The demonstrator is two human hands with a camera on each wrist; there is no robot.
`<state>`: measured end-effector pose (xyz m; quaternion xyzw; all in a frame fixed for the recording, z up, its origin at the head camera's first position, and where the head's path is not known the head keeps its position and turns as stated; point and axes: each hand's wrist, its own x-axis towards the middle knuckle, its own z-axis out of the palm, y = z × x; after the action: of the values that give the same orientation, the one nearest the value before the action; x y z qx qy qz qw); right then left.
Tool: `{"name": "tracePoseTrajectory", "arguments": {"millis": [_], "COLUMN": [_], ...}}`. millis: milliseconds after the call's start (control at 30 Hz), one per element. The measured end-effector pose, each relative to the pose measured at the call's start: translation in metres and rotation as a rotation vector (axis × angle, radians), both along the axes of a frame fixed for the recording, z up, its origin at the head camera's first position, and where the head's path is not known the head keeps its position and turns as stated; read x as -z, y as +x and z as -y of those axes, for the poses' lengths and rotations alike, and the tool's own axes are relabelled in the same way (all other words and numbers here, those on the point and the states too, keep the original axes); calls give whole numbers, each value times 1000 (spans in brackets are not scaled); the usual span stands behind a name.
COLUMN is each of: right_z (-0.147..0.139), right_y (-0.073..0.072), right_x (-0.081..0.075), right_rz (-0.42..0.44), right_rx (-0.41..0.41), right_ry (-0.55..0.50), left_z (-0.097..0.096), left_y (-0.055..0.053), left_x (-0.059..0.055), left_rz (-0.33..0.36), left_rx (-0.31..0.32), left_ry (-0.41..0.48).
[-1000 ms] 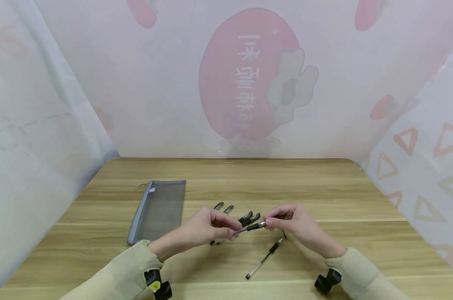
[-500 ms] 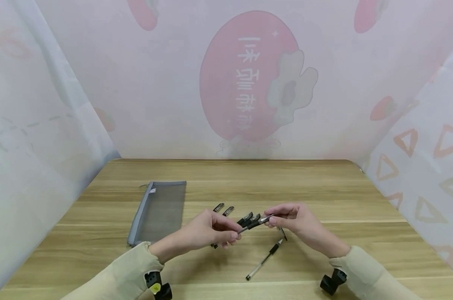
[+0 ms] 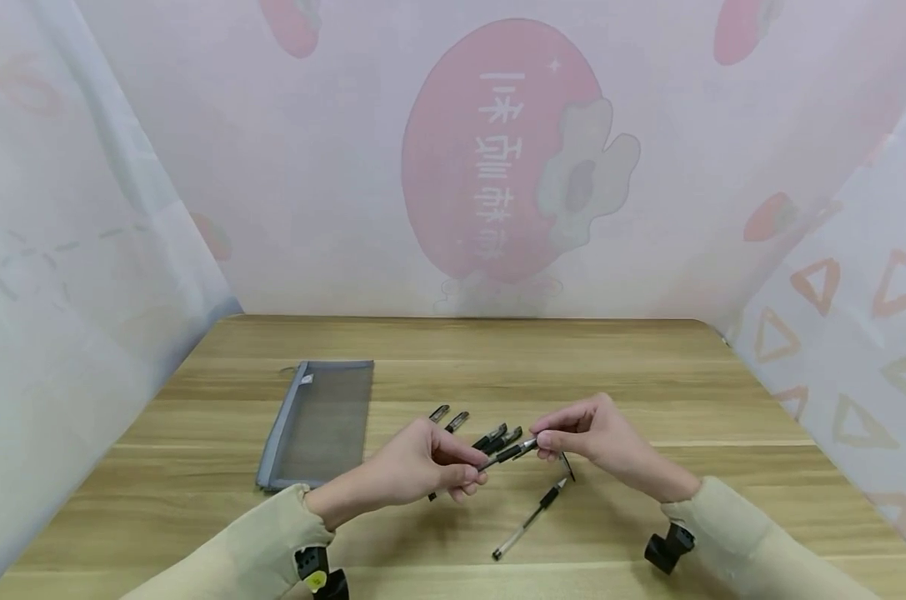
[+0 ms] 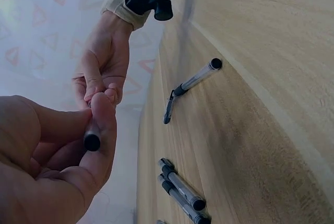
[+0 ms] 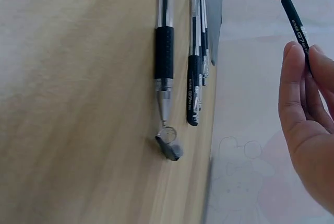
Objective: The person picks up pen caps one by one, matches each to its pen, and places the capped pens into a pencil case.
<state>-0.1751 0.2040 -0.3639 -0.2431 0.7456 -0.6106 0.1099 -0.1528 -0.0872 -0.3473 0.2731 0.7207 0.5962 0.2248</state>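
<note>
Between both hands a gel pen (image 3: 509, 452) is held above the table, tilted up towards the right. My left hand (image 3: 430, 467) pinches its clear rear barrel (image 4: 93, 132) with thumb and fingers. At the other end, my right hand (image 3: 583, 429) pinches the dark printed part with the clip, seen as the black cap (image 5: 296, 25) in the right wrist view. Below, an uncapped gel pen (image 3: 529, 521) lies on the wood, its tip close to a loose pen cap (image 5: 169, 148). Several capped pens (image 3: 490, 437) lie behind the hands, partly hidden by the left one.
A grey mesh zip pouch (image 3: 328, 421) lies flat on the left of the wooden table (image 3: 610, 358). Printed cloth (image 3: 332, 167) hangs behind the table and on both sides. Each wrist wears a small black camera (image 3: 670, 546).
My right hand has shifted slightly right and up, and the held pen has tilted more steeply. The left hand has barely moved. The pouch and the pens on the table stay put.
</note>
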Motion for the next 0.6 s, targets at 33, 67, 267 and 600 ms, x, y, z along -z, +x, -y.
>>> {"name": "tracePoseTrajectory", "arguments": {"millis": [33, 67, 267, 600], "right_z": [0, 1, 5, 10], "right_y": [0, 0, 0, 1], "right_x": [-1, -3, -7, -1], "right_rz": [-3, -4, -17, -22], "right_rx": [2, 2, 9, 22], "right_ry": [6, 9, 34, 24], "left_z": [-1, -1, -2, 3], "left_y": [0, 0, -2, -1], "left_x": [0, 0, 4, 8], "left_rz": [17, 27, 58, 80], "left_rx": [-1, -1, -14, -10], "left_ry": [7, 9, 25, 71]}}
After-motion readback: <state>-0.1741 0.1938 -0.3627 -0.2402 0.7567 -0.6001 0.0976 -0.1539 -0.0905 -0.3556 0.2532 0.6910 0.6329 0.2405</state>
